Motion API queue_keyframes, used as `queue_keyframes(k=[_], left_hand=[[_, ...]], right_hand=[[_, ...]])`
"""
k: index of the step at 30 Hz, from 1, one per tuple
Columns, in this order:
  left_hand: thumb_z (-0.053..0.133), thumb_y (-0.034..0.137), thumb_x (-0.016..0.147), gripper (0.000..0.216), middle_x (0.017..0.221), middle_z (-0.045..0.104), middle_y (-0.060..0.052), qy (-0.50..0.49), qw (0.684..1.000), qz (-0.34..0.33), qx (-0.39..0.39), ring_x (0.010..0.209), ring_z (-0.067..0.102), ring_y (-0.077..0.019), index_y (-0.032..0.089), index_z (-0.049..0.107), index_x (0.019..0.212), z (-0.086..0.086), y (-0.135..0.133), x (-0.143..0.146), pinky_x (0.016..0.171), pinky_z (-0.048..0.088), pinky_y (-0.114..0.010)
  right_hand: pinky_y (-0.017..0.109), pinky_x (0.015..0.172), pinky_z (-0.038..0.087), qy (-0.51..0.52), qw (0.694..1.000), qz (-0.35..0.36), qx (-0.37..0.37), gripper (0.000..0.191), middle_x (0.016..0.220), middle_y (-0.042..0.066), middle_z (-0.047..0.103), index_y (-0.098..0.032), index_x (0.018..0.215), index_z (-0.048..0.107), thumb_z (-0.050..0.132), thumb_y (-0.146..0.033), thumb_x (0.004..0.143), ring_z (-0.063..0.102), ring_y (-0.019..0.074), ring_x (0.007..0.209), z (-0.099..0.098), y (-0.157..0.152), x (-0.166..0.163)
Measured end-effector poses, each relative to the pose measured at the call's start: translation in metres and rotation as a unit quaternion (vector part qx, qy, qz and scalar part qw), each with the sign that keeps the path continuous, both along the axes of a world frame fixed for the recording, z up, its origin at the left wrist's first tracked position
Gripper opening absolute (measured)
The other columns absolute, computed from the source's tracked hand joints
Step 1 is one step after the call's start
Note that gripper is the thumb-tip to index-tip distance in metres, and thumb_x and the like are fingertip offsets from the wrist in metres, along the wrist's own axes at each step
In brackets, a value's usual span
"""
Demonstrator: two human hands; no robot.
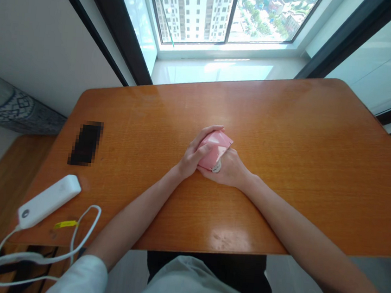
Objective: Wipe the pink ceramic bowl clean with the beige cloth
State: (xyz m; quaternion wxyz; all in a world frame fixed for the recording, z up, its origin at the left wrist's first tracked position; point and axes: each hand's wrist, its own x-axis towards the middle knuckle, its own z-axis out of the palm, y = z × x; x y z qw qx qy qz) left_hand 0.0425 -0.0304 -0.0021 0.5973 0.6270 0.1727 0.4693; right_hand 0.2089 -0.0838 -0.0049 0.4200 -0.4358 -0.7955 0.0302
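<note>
A small pink packet (212,154) with a shiny surface and a pale round patch at its lower corner is held between both hands, over the middle of the table. My left hand (192,154) wraps it from the left, thumb across its front and fingers over the far edge. From the right and below, my right hand (231,169) grips the same packet; most of its fingers are hidden behind it. What the packet contains does not show.
The brown wooden table (304,144) reaches to a window ledge (220,70). On its left side lie a pixelated dark rectangle (87,143), a white oblong device (50,201) with a white cable (96,215), and a yellow tag (66,224).
</note>
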Motion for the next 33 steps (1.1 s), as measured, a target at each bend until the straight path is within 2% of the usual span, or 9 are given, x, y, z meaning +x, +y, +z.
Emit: queue_keyframes(k=[7,10,14,19,23,29,33], left_hand=[[0.068,0.059,0.108,0.056,0.158,0.074,-0.010,-0.015,1.000,-0.013,0.001,0.139,0.074,-0.0342,0.027,0.071,0.154,-0.0002,0.0003,0.0004,0.129,0.055,-0.050],[0.068,0.057,0.108,0.055,0.158,0.074,-0.010,-0.017,1.000,-0.017,-0.001,0.137,0.074,-0.0331,0.027,0.071,0.154,0.0001,0.0011,0.0005,0.128,0.055,-0.049],[0.068,0.057,0.108,0.055,0.158,0.074,-0.009,-0.017,1.000,-0.019,0.003,0.139,0.073,-0.0332,0.027,0.071,0.154,-0.0003,0.0024,0.0012,0.128,0.053,-0.049],[0.070,0.059,0.105,0.056,0.157,0.074,-0.009,-0.027,0.999,-0.017,-0.001,0.140,0.072,-0.0342,0.028,0.072,0.152,-0.0044,0.0050,0.0027,0.127,0.053,-0.049],[0.070,0.061,0.104,0.057,0.157,0.074,-0.007,-0.028,0.999,-0.016,-0.010,0.139,0.072,-0.0337,0.029,0.073,0.152,-0.0065,0.0068,0.0026,0.125,0.054,-0.048],[0.072,0.060,0.103,0.057,0.154,0.076,-0.006,-0.025,1.000,-0.015,-0.009,0.136,0.074,-0.0321,0.029,0.075,0.151,-0.0041,0.0069,0.0015,0.123,0.055,-0.045],[0.073,0.061,0.103,0.057,0.154,0.077,-0.005,-0.028,0.999,-0.017,-0.019,0.134,0.075,-0.0319,0.030,0.075,0.150,-0.0035,0.0066,0.0010,0.121,0.056,-0.044]], right_hand=[[0.039,0.070,0.062,-0.020,1.000,0.003,0.018,0.016,0.083,0.006,0.083,-0.023,0.090,0.077,0.086,-0.036,0.093,0.082,0.0284,0.076,0.0017,-0.0001,0.0017],[0.039,0.073,0.063,-0.016,1.000,0.008,-0.005,0.017,0.085,0.007,0.084,-0.023,0.093,0.078,0.086,-0.037,0.094,0.082,0.0280,0.078,0.0030,-0.0008,0.0024],[0.042,0.083,0.067,-0.012,0.999,0.008,-0.047,0.023,0.094,0.007,0.087,-0.023,0.101,0.079,0.091,-0.041,0.092,0.085,0.0296,0.088,0.0027,-0.0018,0.0048],[0.052,0.098,0.070,-0.033,0.997,0.034,-0.067,0.038,0.115,0.011,0.089,-0.023,0.121,0.080,0.095,-0.041,0.091,0.086,0.0370,0.109,0.0023,0.0012,0.0082],[0.051,0.093,0.071,-0.040,0.996,0.064,-0.045,0.029,0.119,0.014,0.089,-0.022,0.125,0.077,0.082,-0.033,0.099,0.086,0.0366,0.111,0.0034,0.0038,0.0065],[0.045,0.094,0.072,-0.005,0.999,0.027,-0.034,0.037,0.117,0.010,0.090,-0.026,0.127,0.076,0.084,-0.029,0.091,0.087,0.0331,0.110,-0.0014,0.0035,0.0016],[0.041,0.084,0.071,-0.022,0.999,0.013,-0.027,0.029,0.107,0.009,0.091,-0.024,0.118,0.079,0.085,-0.033,0.091,0.088,0.0313,0.100,-0.0044,0.0050,0.0008]])
